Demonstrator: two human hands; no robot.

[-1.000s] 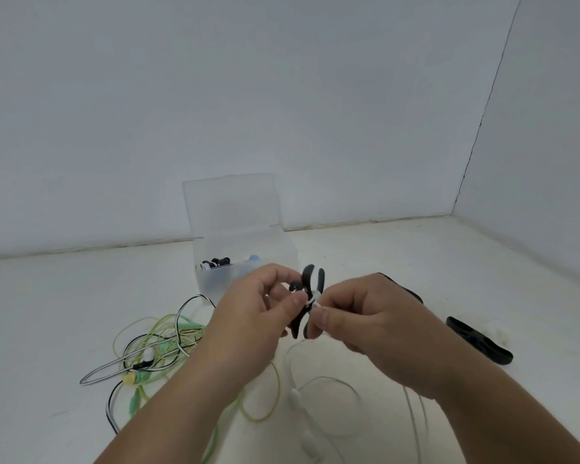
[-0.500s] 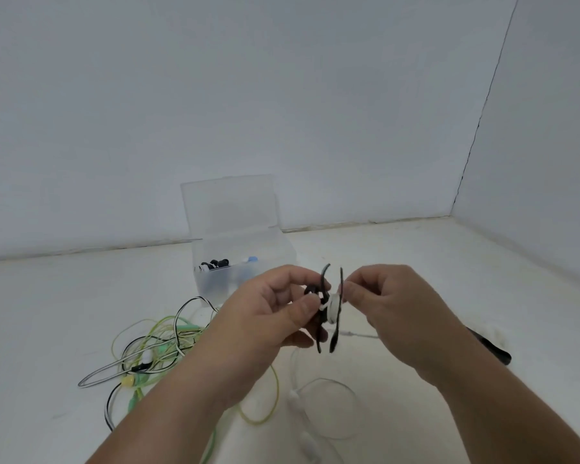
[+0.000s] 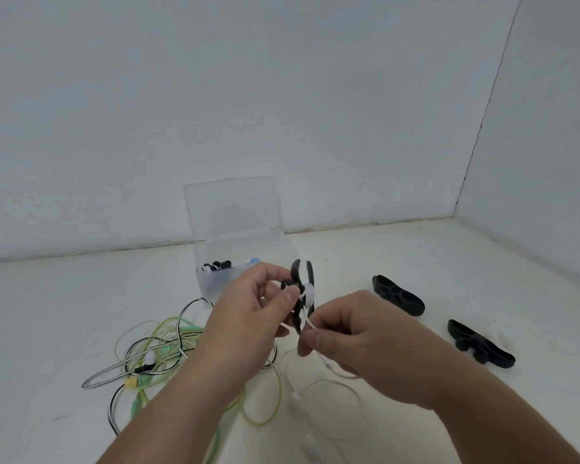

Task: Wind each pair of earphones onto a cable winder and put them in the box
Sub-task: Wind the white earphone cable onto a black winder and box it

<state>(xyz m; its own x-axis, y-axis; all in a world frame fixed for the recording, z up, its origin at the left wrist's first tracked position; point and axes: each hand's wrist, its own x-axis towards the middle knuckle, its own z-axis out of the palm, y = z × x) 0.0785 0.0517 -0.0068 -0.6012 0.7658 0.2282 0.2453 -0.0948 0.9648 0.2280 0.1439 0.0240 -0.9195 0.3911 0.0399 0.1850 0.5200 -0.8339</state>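
The black cable winder is up in the air in the middle of the frame, just in front of the box. It looks like soft rubber, with 2 long rounded flaps standing up side by side. A white earphone cable is wrapped round its thin middle. The cable is smooth and skinny. It runs down from the winder to the lower middle of the frame and lies in loose loops on the floor.

The left hand pinches the cable winder between its curled thumb and fingers. The right hand, just below and to the right, pinches the white earphone cable between thumb and finger, right under the winder.

The box is see-through plastic with its flat lid standing open. Some wound-up earphones lie inside.

At the right of the frame, 2 spare winders lie flat on the pale floor, long, black and bumpy. At the lower left sits a messy tangle of cables, green, yellow and black-and-white striped.
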